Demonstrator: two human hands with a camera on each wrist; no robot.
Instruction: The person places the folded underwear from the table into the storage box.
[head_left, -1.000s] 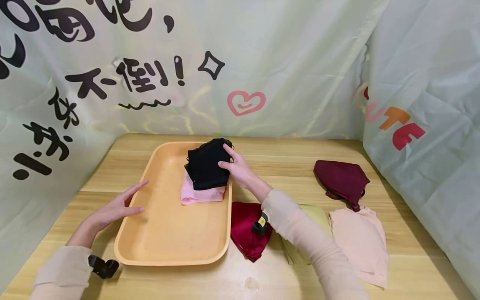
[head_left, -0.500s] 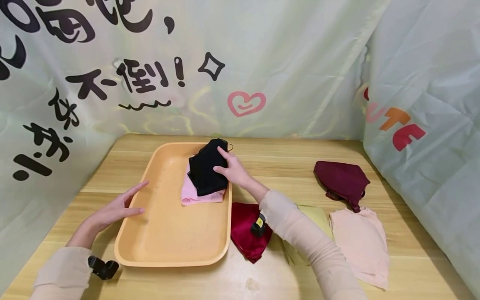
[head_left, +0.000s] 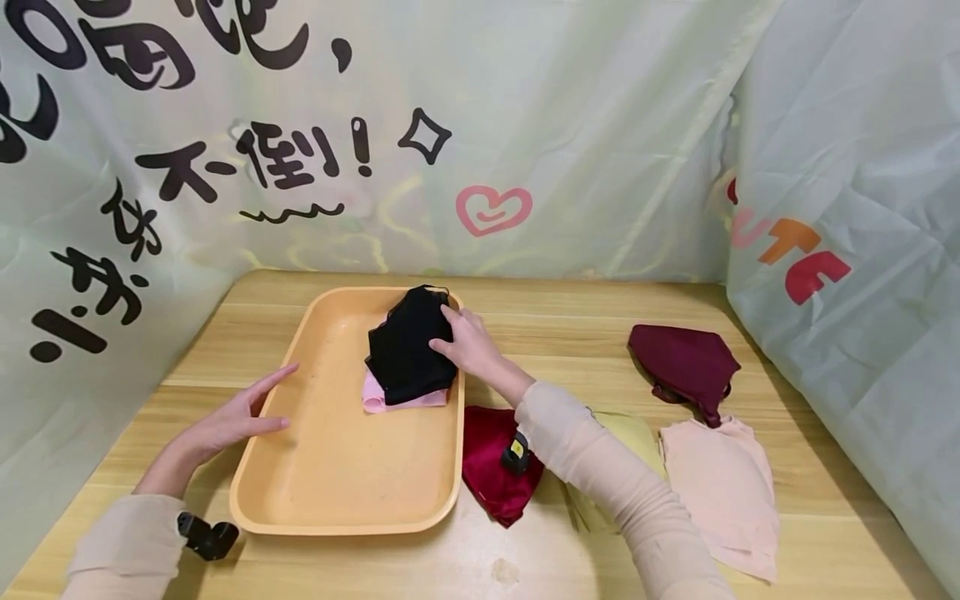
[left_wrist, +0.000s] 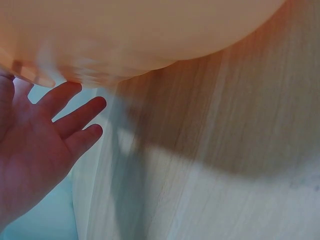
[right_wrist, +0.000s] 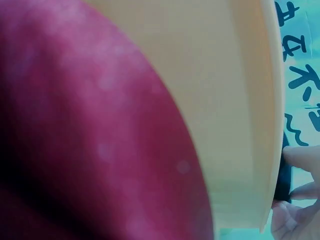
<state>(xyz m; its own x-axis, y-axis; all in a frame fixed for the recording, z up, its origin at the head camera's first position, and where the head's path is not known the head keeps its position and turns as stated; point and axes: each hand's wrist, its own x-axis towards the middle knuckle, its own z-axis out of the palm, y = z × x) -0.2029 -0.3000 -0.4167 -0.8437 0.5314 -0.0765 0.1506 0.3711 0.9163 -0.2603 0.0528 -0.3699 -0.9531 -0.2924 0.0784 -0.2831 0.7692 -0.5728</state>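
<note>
A folded black garment (head_left: 411,350) with a thin loop at its far end lies over a folded pink cloth (head_left: 375,396) in the back right of the orange tray (head_left: 345,475). My right hand (head_left: 472,342) holds the black garment by its right edge, thumb and forefinger in sight, the other fingers mostly hidden. In the right wrist view, a sliver of black shows between that hand's fingers (right_wrist: 305,160). At the tray's left rim rests my left hand (head_left: 225,425), its fingers spread and fairly straight; the left wrist view shows them beside the tray's outer wall.
Right of the tray lie a dark red satin piece (head_left: 495,475), a yellow-green folded cloth (head_left: 626,437) partly under my right forearm, a pale pink folded cloth (head_left: 723,492) and a maroon garment (head_left: 684,362). Printed fabric (head_left: 600,167) hangs behind and beside the wooden table (head_left: 555,300).
With my right hand on it, the black garment has shifted slightly toward me and left, covering more of the pink cloth. My left hand has stayed at the tray's rim.
</note>
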